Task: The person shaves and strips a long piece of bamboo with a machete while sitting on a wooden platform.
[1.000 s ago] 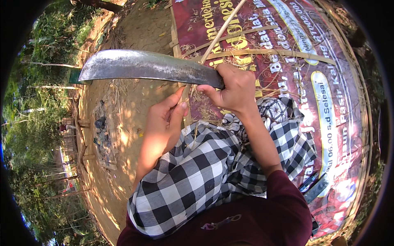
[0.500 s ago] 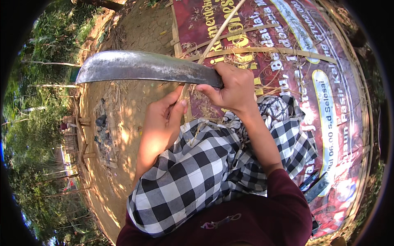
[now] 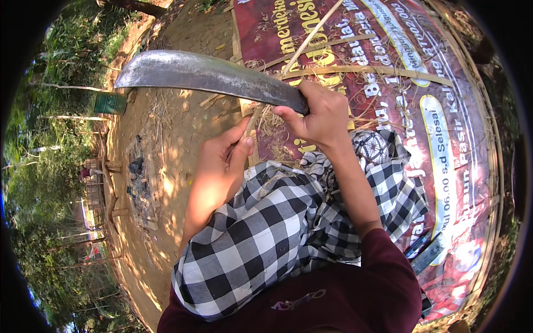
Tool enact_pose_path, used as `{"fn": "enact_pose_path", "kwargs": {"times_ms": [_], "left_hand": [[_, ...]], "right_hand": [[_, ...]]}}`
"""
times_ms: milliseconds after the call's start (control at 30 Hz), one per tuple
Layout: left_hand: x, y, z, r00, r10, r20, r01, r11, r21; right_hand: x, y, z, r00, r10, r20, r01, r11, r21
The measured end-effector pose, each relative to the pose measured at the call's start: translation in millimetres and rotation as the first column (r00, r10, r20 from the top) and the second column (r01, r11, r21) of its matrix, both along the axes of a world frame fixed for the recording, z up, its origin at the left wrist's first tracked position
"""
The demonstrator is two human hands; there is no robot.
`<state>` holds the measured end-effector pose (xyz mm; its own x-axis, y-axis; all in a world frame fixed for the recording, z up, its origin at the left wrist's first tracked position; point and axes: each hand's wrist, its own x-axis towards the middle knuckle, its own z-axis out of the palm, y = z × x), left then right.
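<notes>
My right hand (image 3: 322, 114) is wrapped round the machete at the near end of its blade; the handle is hidden in the fist. The machete (image 3: 205, 75) has a long, curved, grey steel blade that reaches out to the left, above my left hand. Between the thumb and fingers of my left hand (image 3: 225, 152) is the near end of a thin bamboo strip (image 3: 313, 34). The strip slants away to the far right, passing behind the blade. A black-and-white checked cloth (image 3: 250, 222) covers my lap below both hands.
A dark red printed banner (image 3: 383, 111) lies on the right, with bamboo strips (image 3: 366, 70) and curly shavings scattered on it. A dark, flat-bladed tool (image 3: 427, 255) rests near my right elbow. Bare earth (image 3: 172, 222) and a wooden rail (image 3: 111, 200) are on the left.
My right hand has shifted slightly right, and the machete blade has tilted, its tip rising away from my left hand. My left hand stays in nearly the same place.
</notes>
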<state>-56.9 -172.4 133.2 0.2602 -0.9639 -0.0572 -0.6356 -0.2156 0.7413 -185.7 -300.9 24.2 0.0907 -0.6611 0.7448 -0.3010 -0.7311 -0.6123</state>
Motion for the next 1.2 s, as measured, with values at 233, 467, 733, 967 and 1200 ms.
{"fn": "enact_pose_path", "kwargs": {"times_ms": [233,467,733,967,1200], "left_hand": [[12,4,-6,0.998,-0.063,0.008,0.063,0.998,0.017],[3,-1,-1,0.996,-0.062,0.057,0.063,0.998,-0.022],[18,5,-7,0.998,-0.059,0.018,0.058,0.998,0.016],[8,5,-7,0.999,-0.029,0.039,0.032,0.996,-0.081],[8,4,0,0.997,-0.063,0.051,0.06,0.997,0.055]], "right_hand": [[12,19,10,0.992,0.118,-0.047,-0.122,0.986,-0.113],[-9,-16,-9,0.993,-0.108,-0.055,0.109,0.994,0.01],[18,19,6,0.992,0.121,-0.024,-0.123,0.989,-0.079],[-4,-22,-20,0.993,-0.084,-0.086,0.087,0.996,0.029],[-4,-12,-8,1.0,-0.026,-0.011,0.025,1.0,-0.018]]}}
